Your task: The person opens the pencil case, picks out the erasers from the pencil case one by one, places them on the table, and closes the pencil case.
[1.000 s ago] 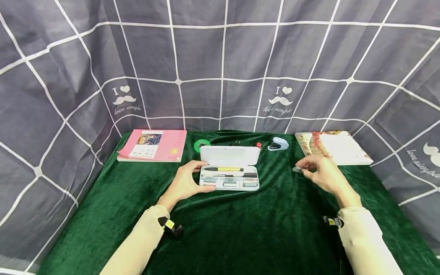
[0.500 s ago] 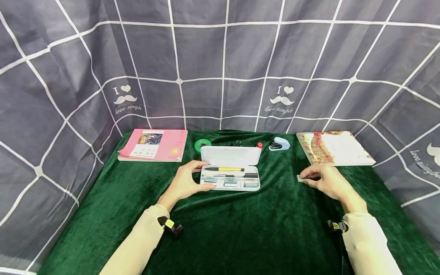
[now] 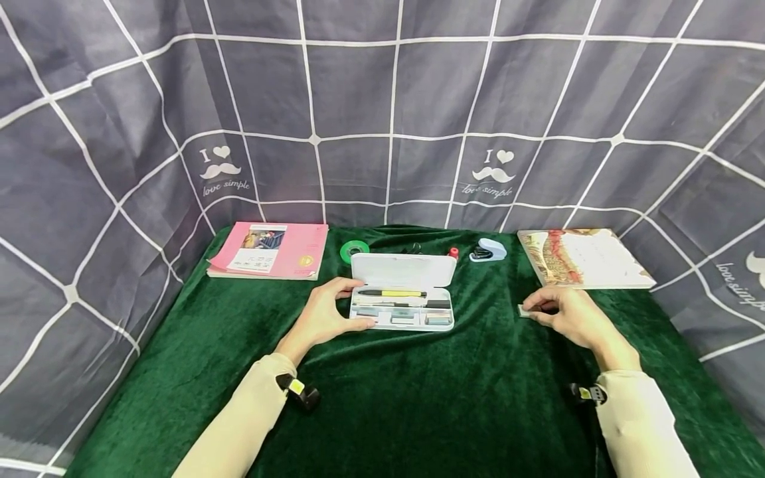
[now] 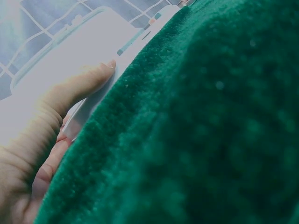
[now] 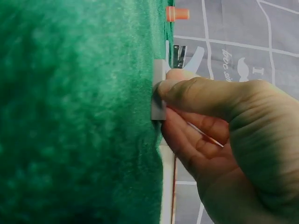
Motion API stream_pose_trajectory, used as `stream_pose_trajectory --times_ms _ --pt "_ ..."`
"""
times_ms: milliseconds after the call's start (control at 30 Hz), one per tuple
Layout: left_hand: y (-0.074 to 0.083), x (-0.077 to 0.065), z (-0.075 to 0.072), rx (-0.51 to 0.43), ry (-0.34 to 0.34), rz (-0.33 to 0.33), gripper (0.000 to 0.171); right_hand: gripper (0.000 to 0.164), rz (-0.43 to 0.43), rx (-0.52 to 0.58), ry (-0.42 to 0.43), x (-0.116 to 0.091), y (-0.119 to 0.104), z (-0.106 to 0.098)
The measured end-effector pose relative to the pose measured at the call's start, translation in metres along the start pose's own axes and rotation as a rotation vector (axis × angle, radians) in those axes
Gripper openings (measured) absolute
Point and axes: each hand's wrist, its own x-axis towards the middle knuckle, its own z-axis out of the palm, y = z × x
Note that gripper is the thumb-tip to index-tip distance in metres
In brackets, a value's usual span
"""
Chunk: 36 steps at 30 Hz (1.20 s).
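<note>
A white pencil case (image 3: 402,271) stands with its lid raised, in the middle of the head view. My left hand (image 3: 327,309) grips its left end, thumb along the front edge and fingers at the back; the left wrist view shows the thumb (image 4: 88,81) on the case's white side. A yellow and black pen (image 3: 392,293), a dark-capped pen and several small pieces lie in the case's compartments. Off to the right, my right hand (image 3: 568,317) pinches a small pale grey rectangular block (image 5: 159,91) between thumb and fingers, right at the green cloth.
Behind the case are a green tape roll (image 3: 355,250), black clips (image 3: 414,248), a small red item (image 3: 453,253) and a light blue stapler-like tool (image 3: 489,250). A pink book (image 3: 269,250) lies back left, a patterned book (image 3: 588,258) back right. A grey gridded curtain (image 3: 352,172) hangs behind.
My right hand has come down and slightly nearer with the grey block, from a tilted hold to flat at the cloth, then stays there. My left hand keeps its grip on the pencil case.
</note>
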Motion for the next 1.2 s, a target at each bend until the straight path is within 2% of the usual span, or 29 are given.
stream_pose_trajectory --times_ms 167,300,400,533,667,867,1000,1200 --pt "0.001 0.0 0.0 -0.001 0.007 0.012 0.078 0.023 -0.014 0.027 0.049 0.014 -0.025 -0.001" --pt "0.001 0.0 -0.001 -0.005 0.015 0.02 0.077 0.028 -0.126 0.123 0.11 0.041 -0.06 0.009" --pt "0.001 0.0 -0.002 -0.004 0.021 0.019 0.077 0.028 -0.215 0.2 0.101 0.06 -0.082 0.022" --pt "0.0 0.0 0.0 0.005 0.013 0.02 0.078 0.024 -0.228 0.286 0.04 0.076 -0.102 0.044" --pt "0.0 0.0 0.001 0.002 0.008 0.019 0.078 0.022 -0.196 0.294 -0.019 0.08 -0.109 0.063" --pt "0.001 0.0 0.0 0.003 0.007 0.005 0.078 0.022 -0.2 0.186 -0.094 0.081 -0.108 0.079" --pt "0.001 0.0 0.0 0.013 0.006 0.011 0.078 0.022 -0.231 0.143 -0.116 0.082 -0.106 0.082" --pt "0.001 0.0 0.001 0.006 0.007 0.012 0.078 0.022 -0.253 0.15 -0.111 0.082 -0.106 0.076"
